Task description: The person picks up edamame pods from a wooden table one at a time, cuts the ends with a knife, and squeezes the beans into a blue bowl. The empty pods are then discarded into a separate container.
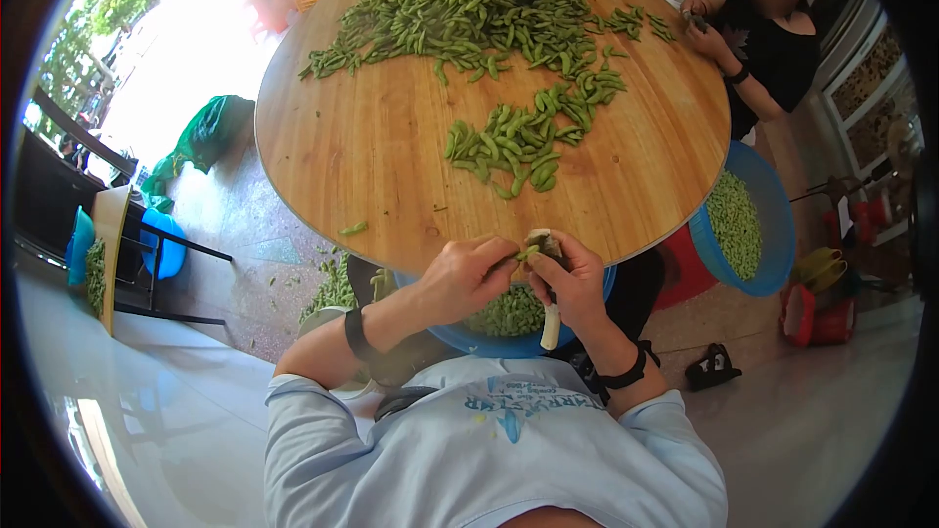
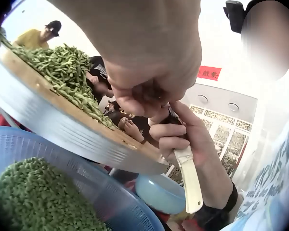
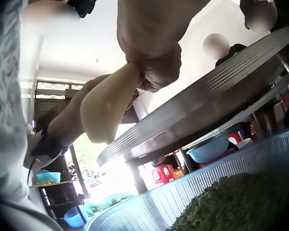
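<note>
Just over the table's near edge, my left hand (image 1: 465, 279) pinches a green soybean pod (image 1: 529, 253) between thumb and fingertips. Right beside it, my right hand (image 1: 572, 279) is curled round a small knife with a cream handle (image 1: 551, 330). In the left wrist view the knife handle (image 2: 190, 183) points down out of the fist and has a hole at its end; the blade is mostly hidden by fingers. Below both hands a blue basket (image 1: 440, 337) holds shelled green beans (image 1: 507, 315). A loose cluster of pods (image 1: 509, 142) lies ahead on the round wooden table (image 1: 342, 156).
A large heap of pods (image 1: 469, 10) covers the table's far side. Another blue basket (image 1: 773, 235) of shelled beans stands at right. Empty-looking husks (image 1: 333, 288) lie on the floor at left. One person (image 1: 773, 29) sits at the far right, another at the far side.
</note>
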Available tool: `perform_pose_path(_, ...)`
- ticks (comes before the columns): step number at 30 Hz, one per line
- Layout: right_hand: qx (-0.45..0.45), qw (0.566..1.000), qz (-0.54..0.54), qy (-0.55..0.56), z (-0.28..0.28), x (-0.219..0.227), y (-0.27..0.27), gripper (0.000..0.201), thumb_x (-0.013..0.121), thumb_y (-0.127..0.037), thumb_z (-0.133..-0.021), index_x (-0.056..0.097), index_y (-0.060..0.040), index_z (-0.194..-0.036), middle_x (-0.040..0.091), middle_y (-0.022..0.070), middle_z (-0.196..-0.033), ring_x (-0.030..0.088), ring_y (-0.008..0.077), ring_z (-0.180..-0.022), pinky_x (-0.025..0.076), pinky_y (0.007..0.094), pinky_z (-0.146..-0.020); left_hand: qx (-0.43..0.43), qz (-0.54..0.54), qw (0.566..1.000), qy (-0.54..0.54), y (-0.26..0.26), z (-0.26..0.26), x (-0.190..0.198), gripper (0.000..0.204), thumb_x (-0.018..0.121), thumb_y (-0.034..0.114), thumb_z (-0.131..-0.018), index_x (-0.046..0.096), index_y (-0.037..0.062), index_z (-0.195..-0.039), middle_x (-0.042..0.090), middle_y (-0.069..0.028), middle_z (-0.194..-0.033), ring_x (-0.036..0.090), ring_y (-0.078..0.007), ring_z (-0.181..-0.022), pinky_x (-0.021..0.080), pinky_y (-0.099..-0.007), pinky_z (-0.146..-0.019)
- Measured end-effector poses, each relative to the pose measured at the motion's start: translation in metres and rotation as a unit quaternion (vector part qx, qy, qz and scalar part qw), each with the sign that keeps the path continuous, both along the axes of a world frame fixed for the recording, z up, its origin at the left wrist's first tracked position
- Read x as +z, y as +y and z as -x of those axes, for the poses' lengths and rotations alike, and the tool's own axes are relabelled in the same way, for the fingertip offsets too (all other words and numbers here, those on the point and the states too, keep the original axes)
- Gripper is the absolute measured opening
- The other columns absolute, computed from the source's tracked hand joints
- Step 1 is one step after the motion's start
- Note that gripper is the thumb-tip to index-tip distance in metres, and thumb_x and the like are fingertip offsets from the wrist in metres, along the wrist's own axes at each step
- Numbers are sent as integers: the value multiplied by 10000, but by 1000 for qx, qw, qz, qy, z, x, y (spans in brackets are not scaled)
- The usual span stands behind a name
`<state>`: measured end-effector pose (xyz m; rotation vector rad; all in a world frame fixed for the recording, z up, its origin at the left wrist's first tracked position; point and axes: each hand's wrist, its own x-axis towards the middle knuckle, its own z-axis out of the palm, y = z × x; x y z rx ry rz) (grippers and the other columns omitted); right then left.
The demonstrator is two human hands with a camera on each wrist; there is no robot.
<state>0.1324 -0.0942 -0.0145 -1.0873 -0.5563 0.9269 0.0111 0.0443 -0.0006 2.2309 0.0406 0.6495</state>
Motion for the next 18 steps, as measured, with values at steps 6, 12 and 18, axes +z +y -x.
perform_pose_path(6, 58, 997, 13, -41, -9, -5, -4, 153, 596, 1, -848, 585, 6, -1001, 539, 4, -707, 463, 51, -503, 347, 213, -434, 15, 171, 976, 134, -2, 4, 12, 109, 581, 32, -816, 609, -20, -908, 572, -124, -642, 595, -244, -571, 461, -314, -536)
perform_pose_path(12, -34, 892, 67, -447, -4, -6, -4, 237, 610, -17, -768, 574, -12, -1003, 548, 87, -726, 566, 143, -638, 445, 315, -553, 4, 63, 996, 60, -8, 3, 1, 120, 602, 77, -794, 621, 6, -887, 569, -154, -653, 583, -305, -573, 454, -351, -522)
perform_pose_path(18, 26, 929, 44, -367, 0, -12, -17, 193, 664, -94, -812, 586, -17, -972, 558, 56, -696, 549, 116, -614, 427, 276, -537, -4, 45, 993, 106, -14, 14, -11, 161, 610, 107, -774, 635, 22, -908, 592, -180, -719, 604, -340, -636, 478, -395, -556)
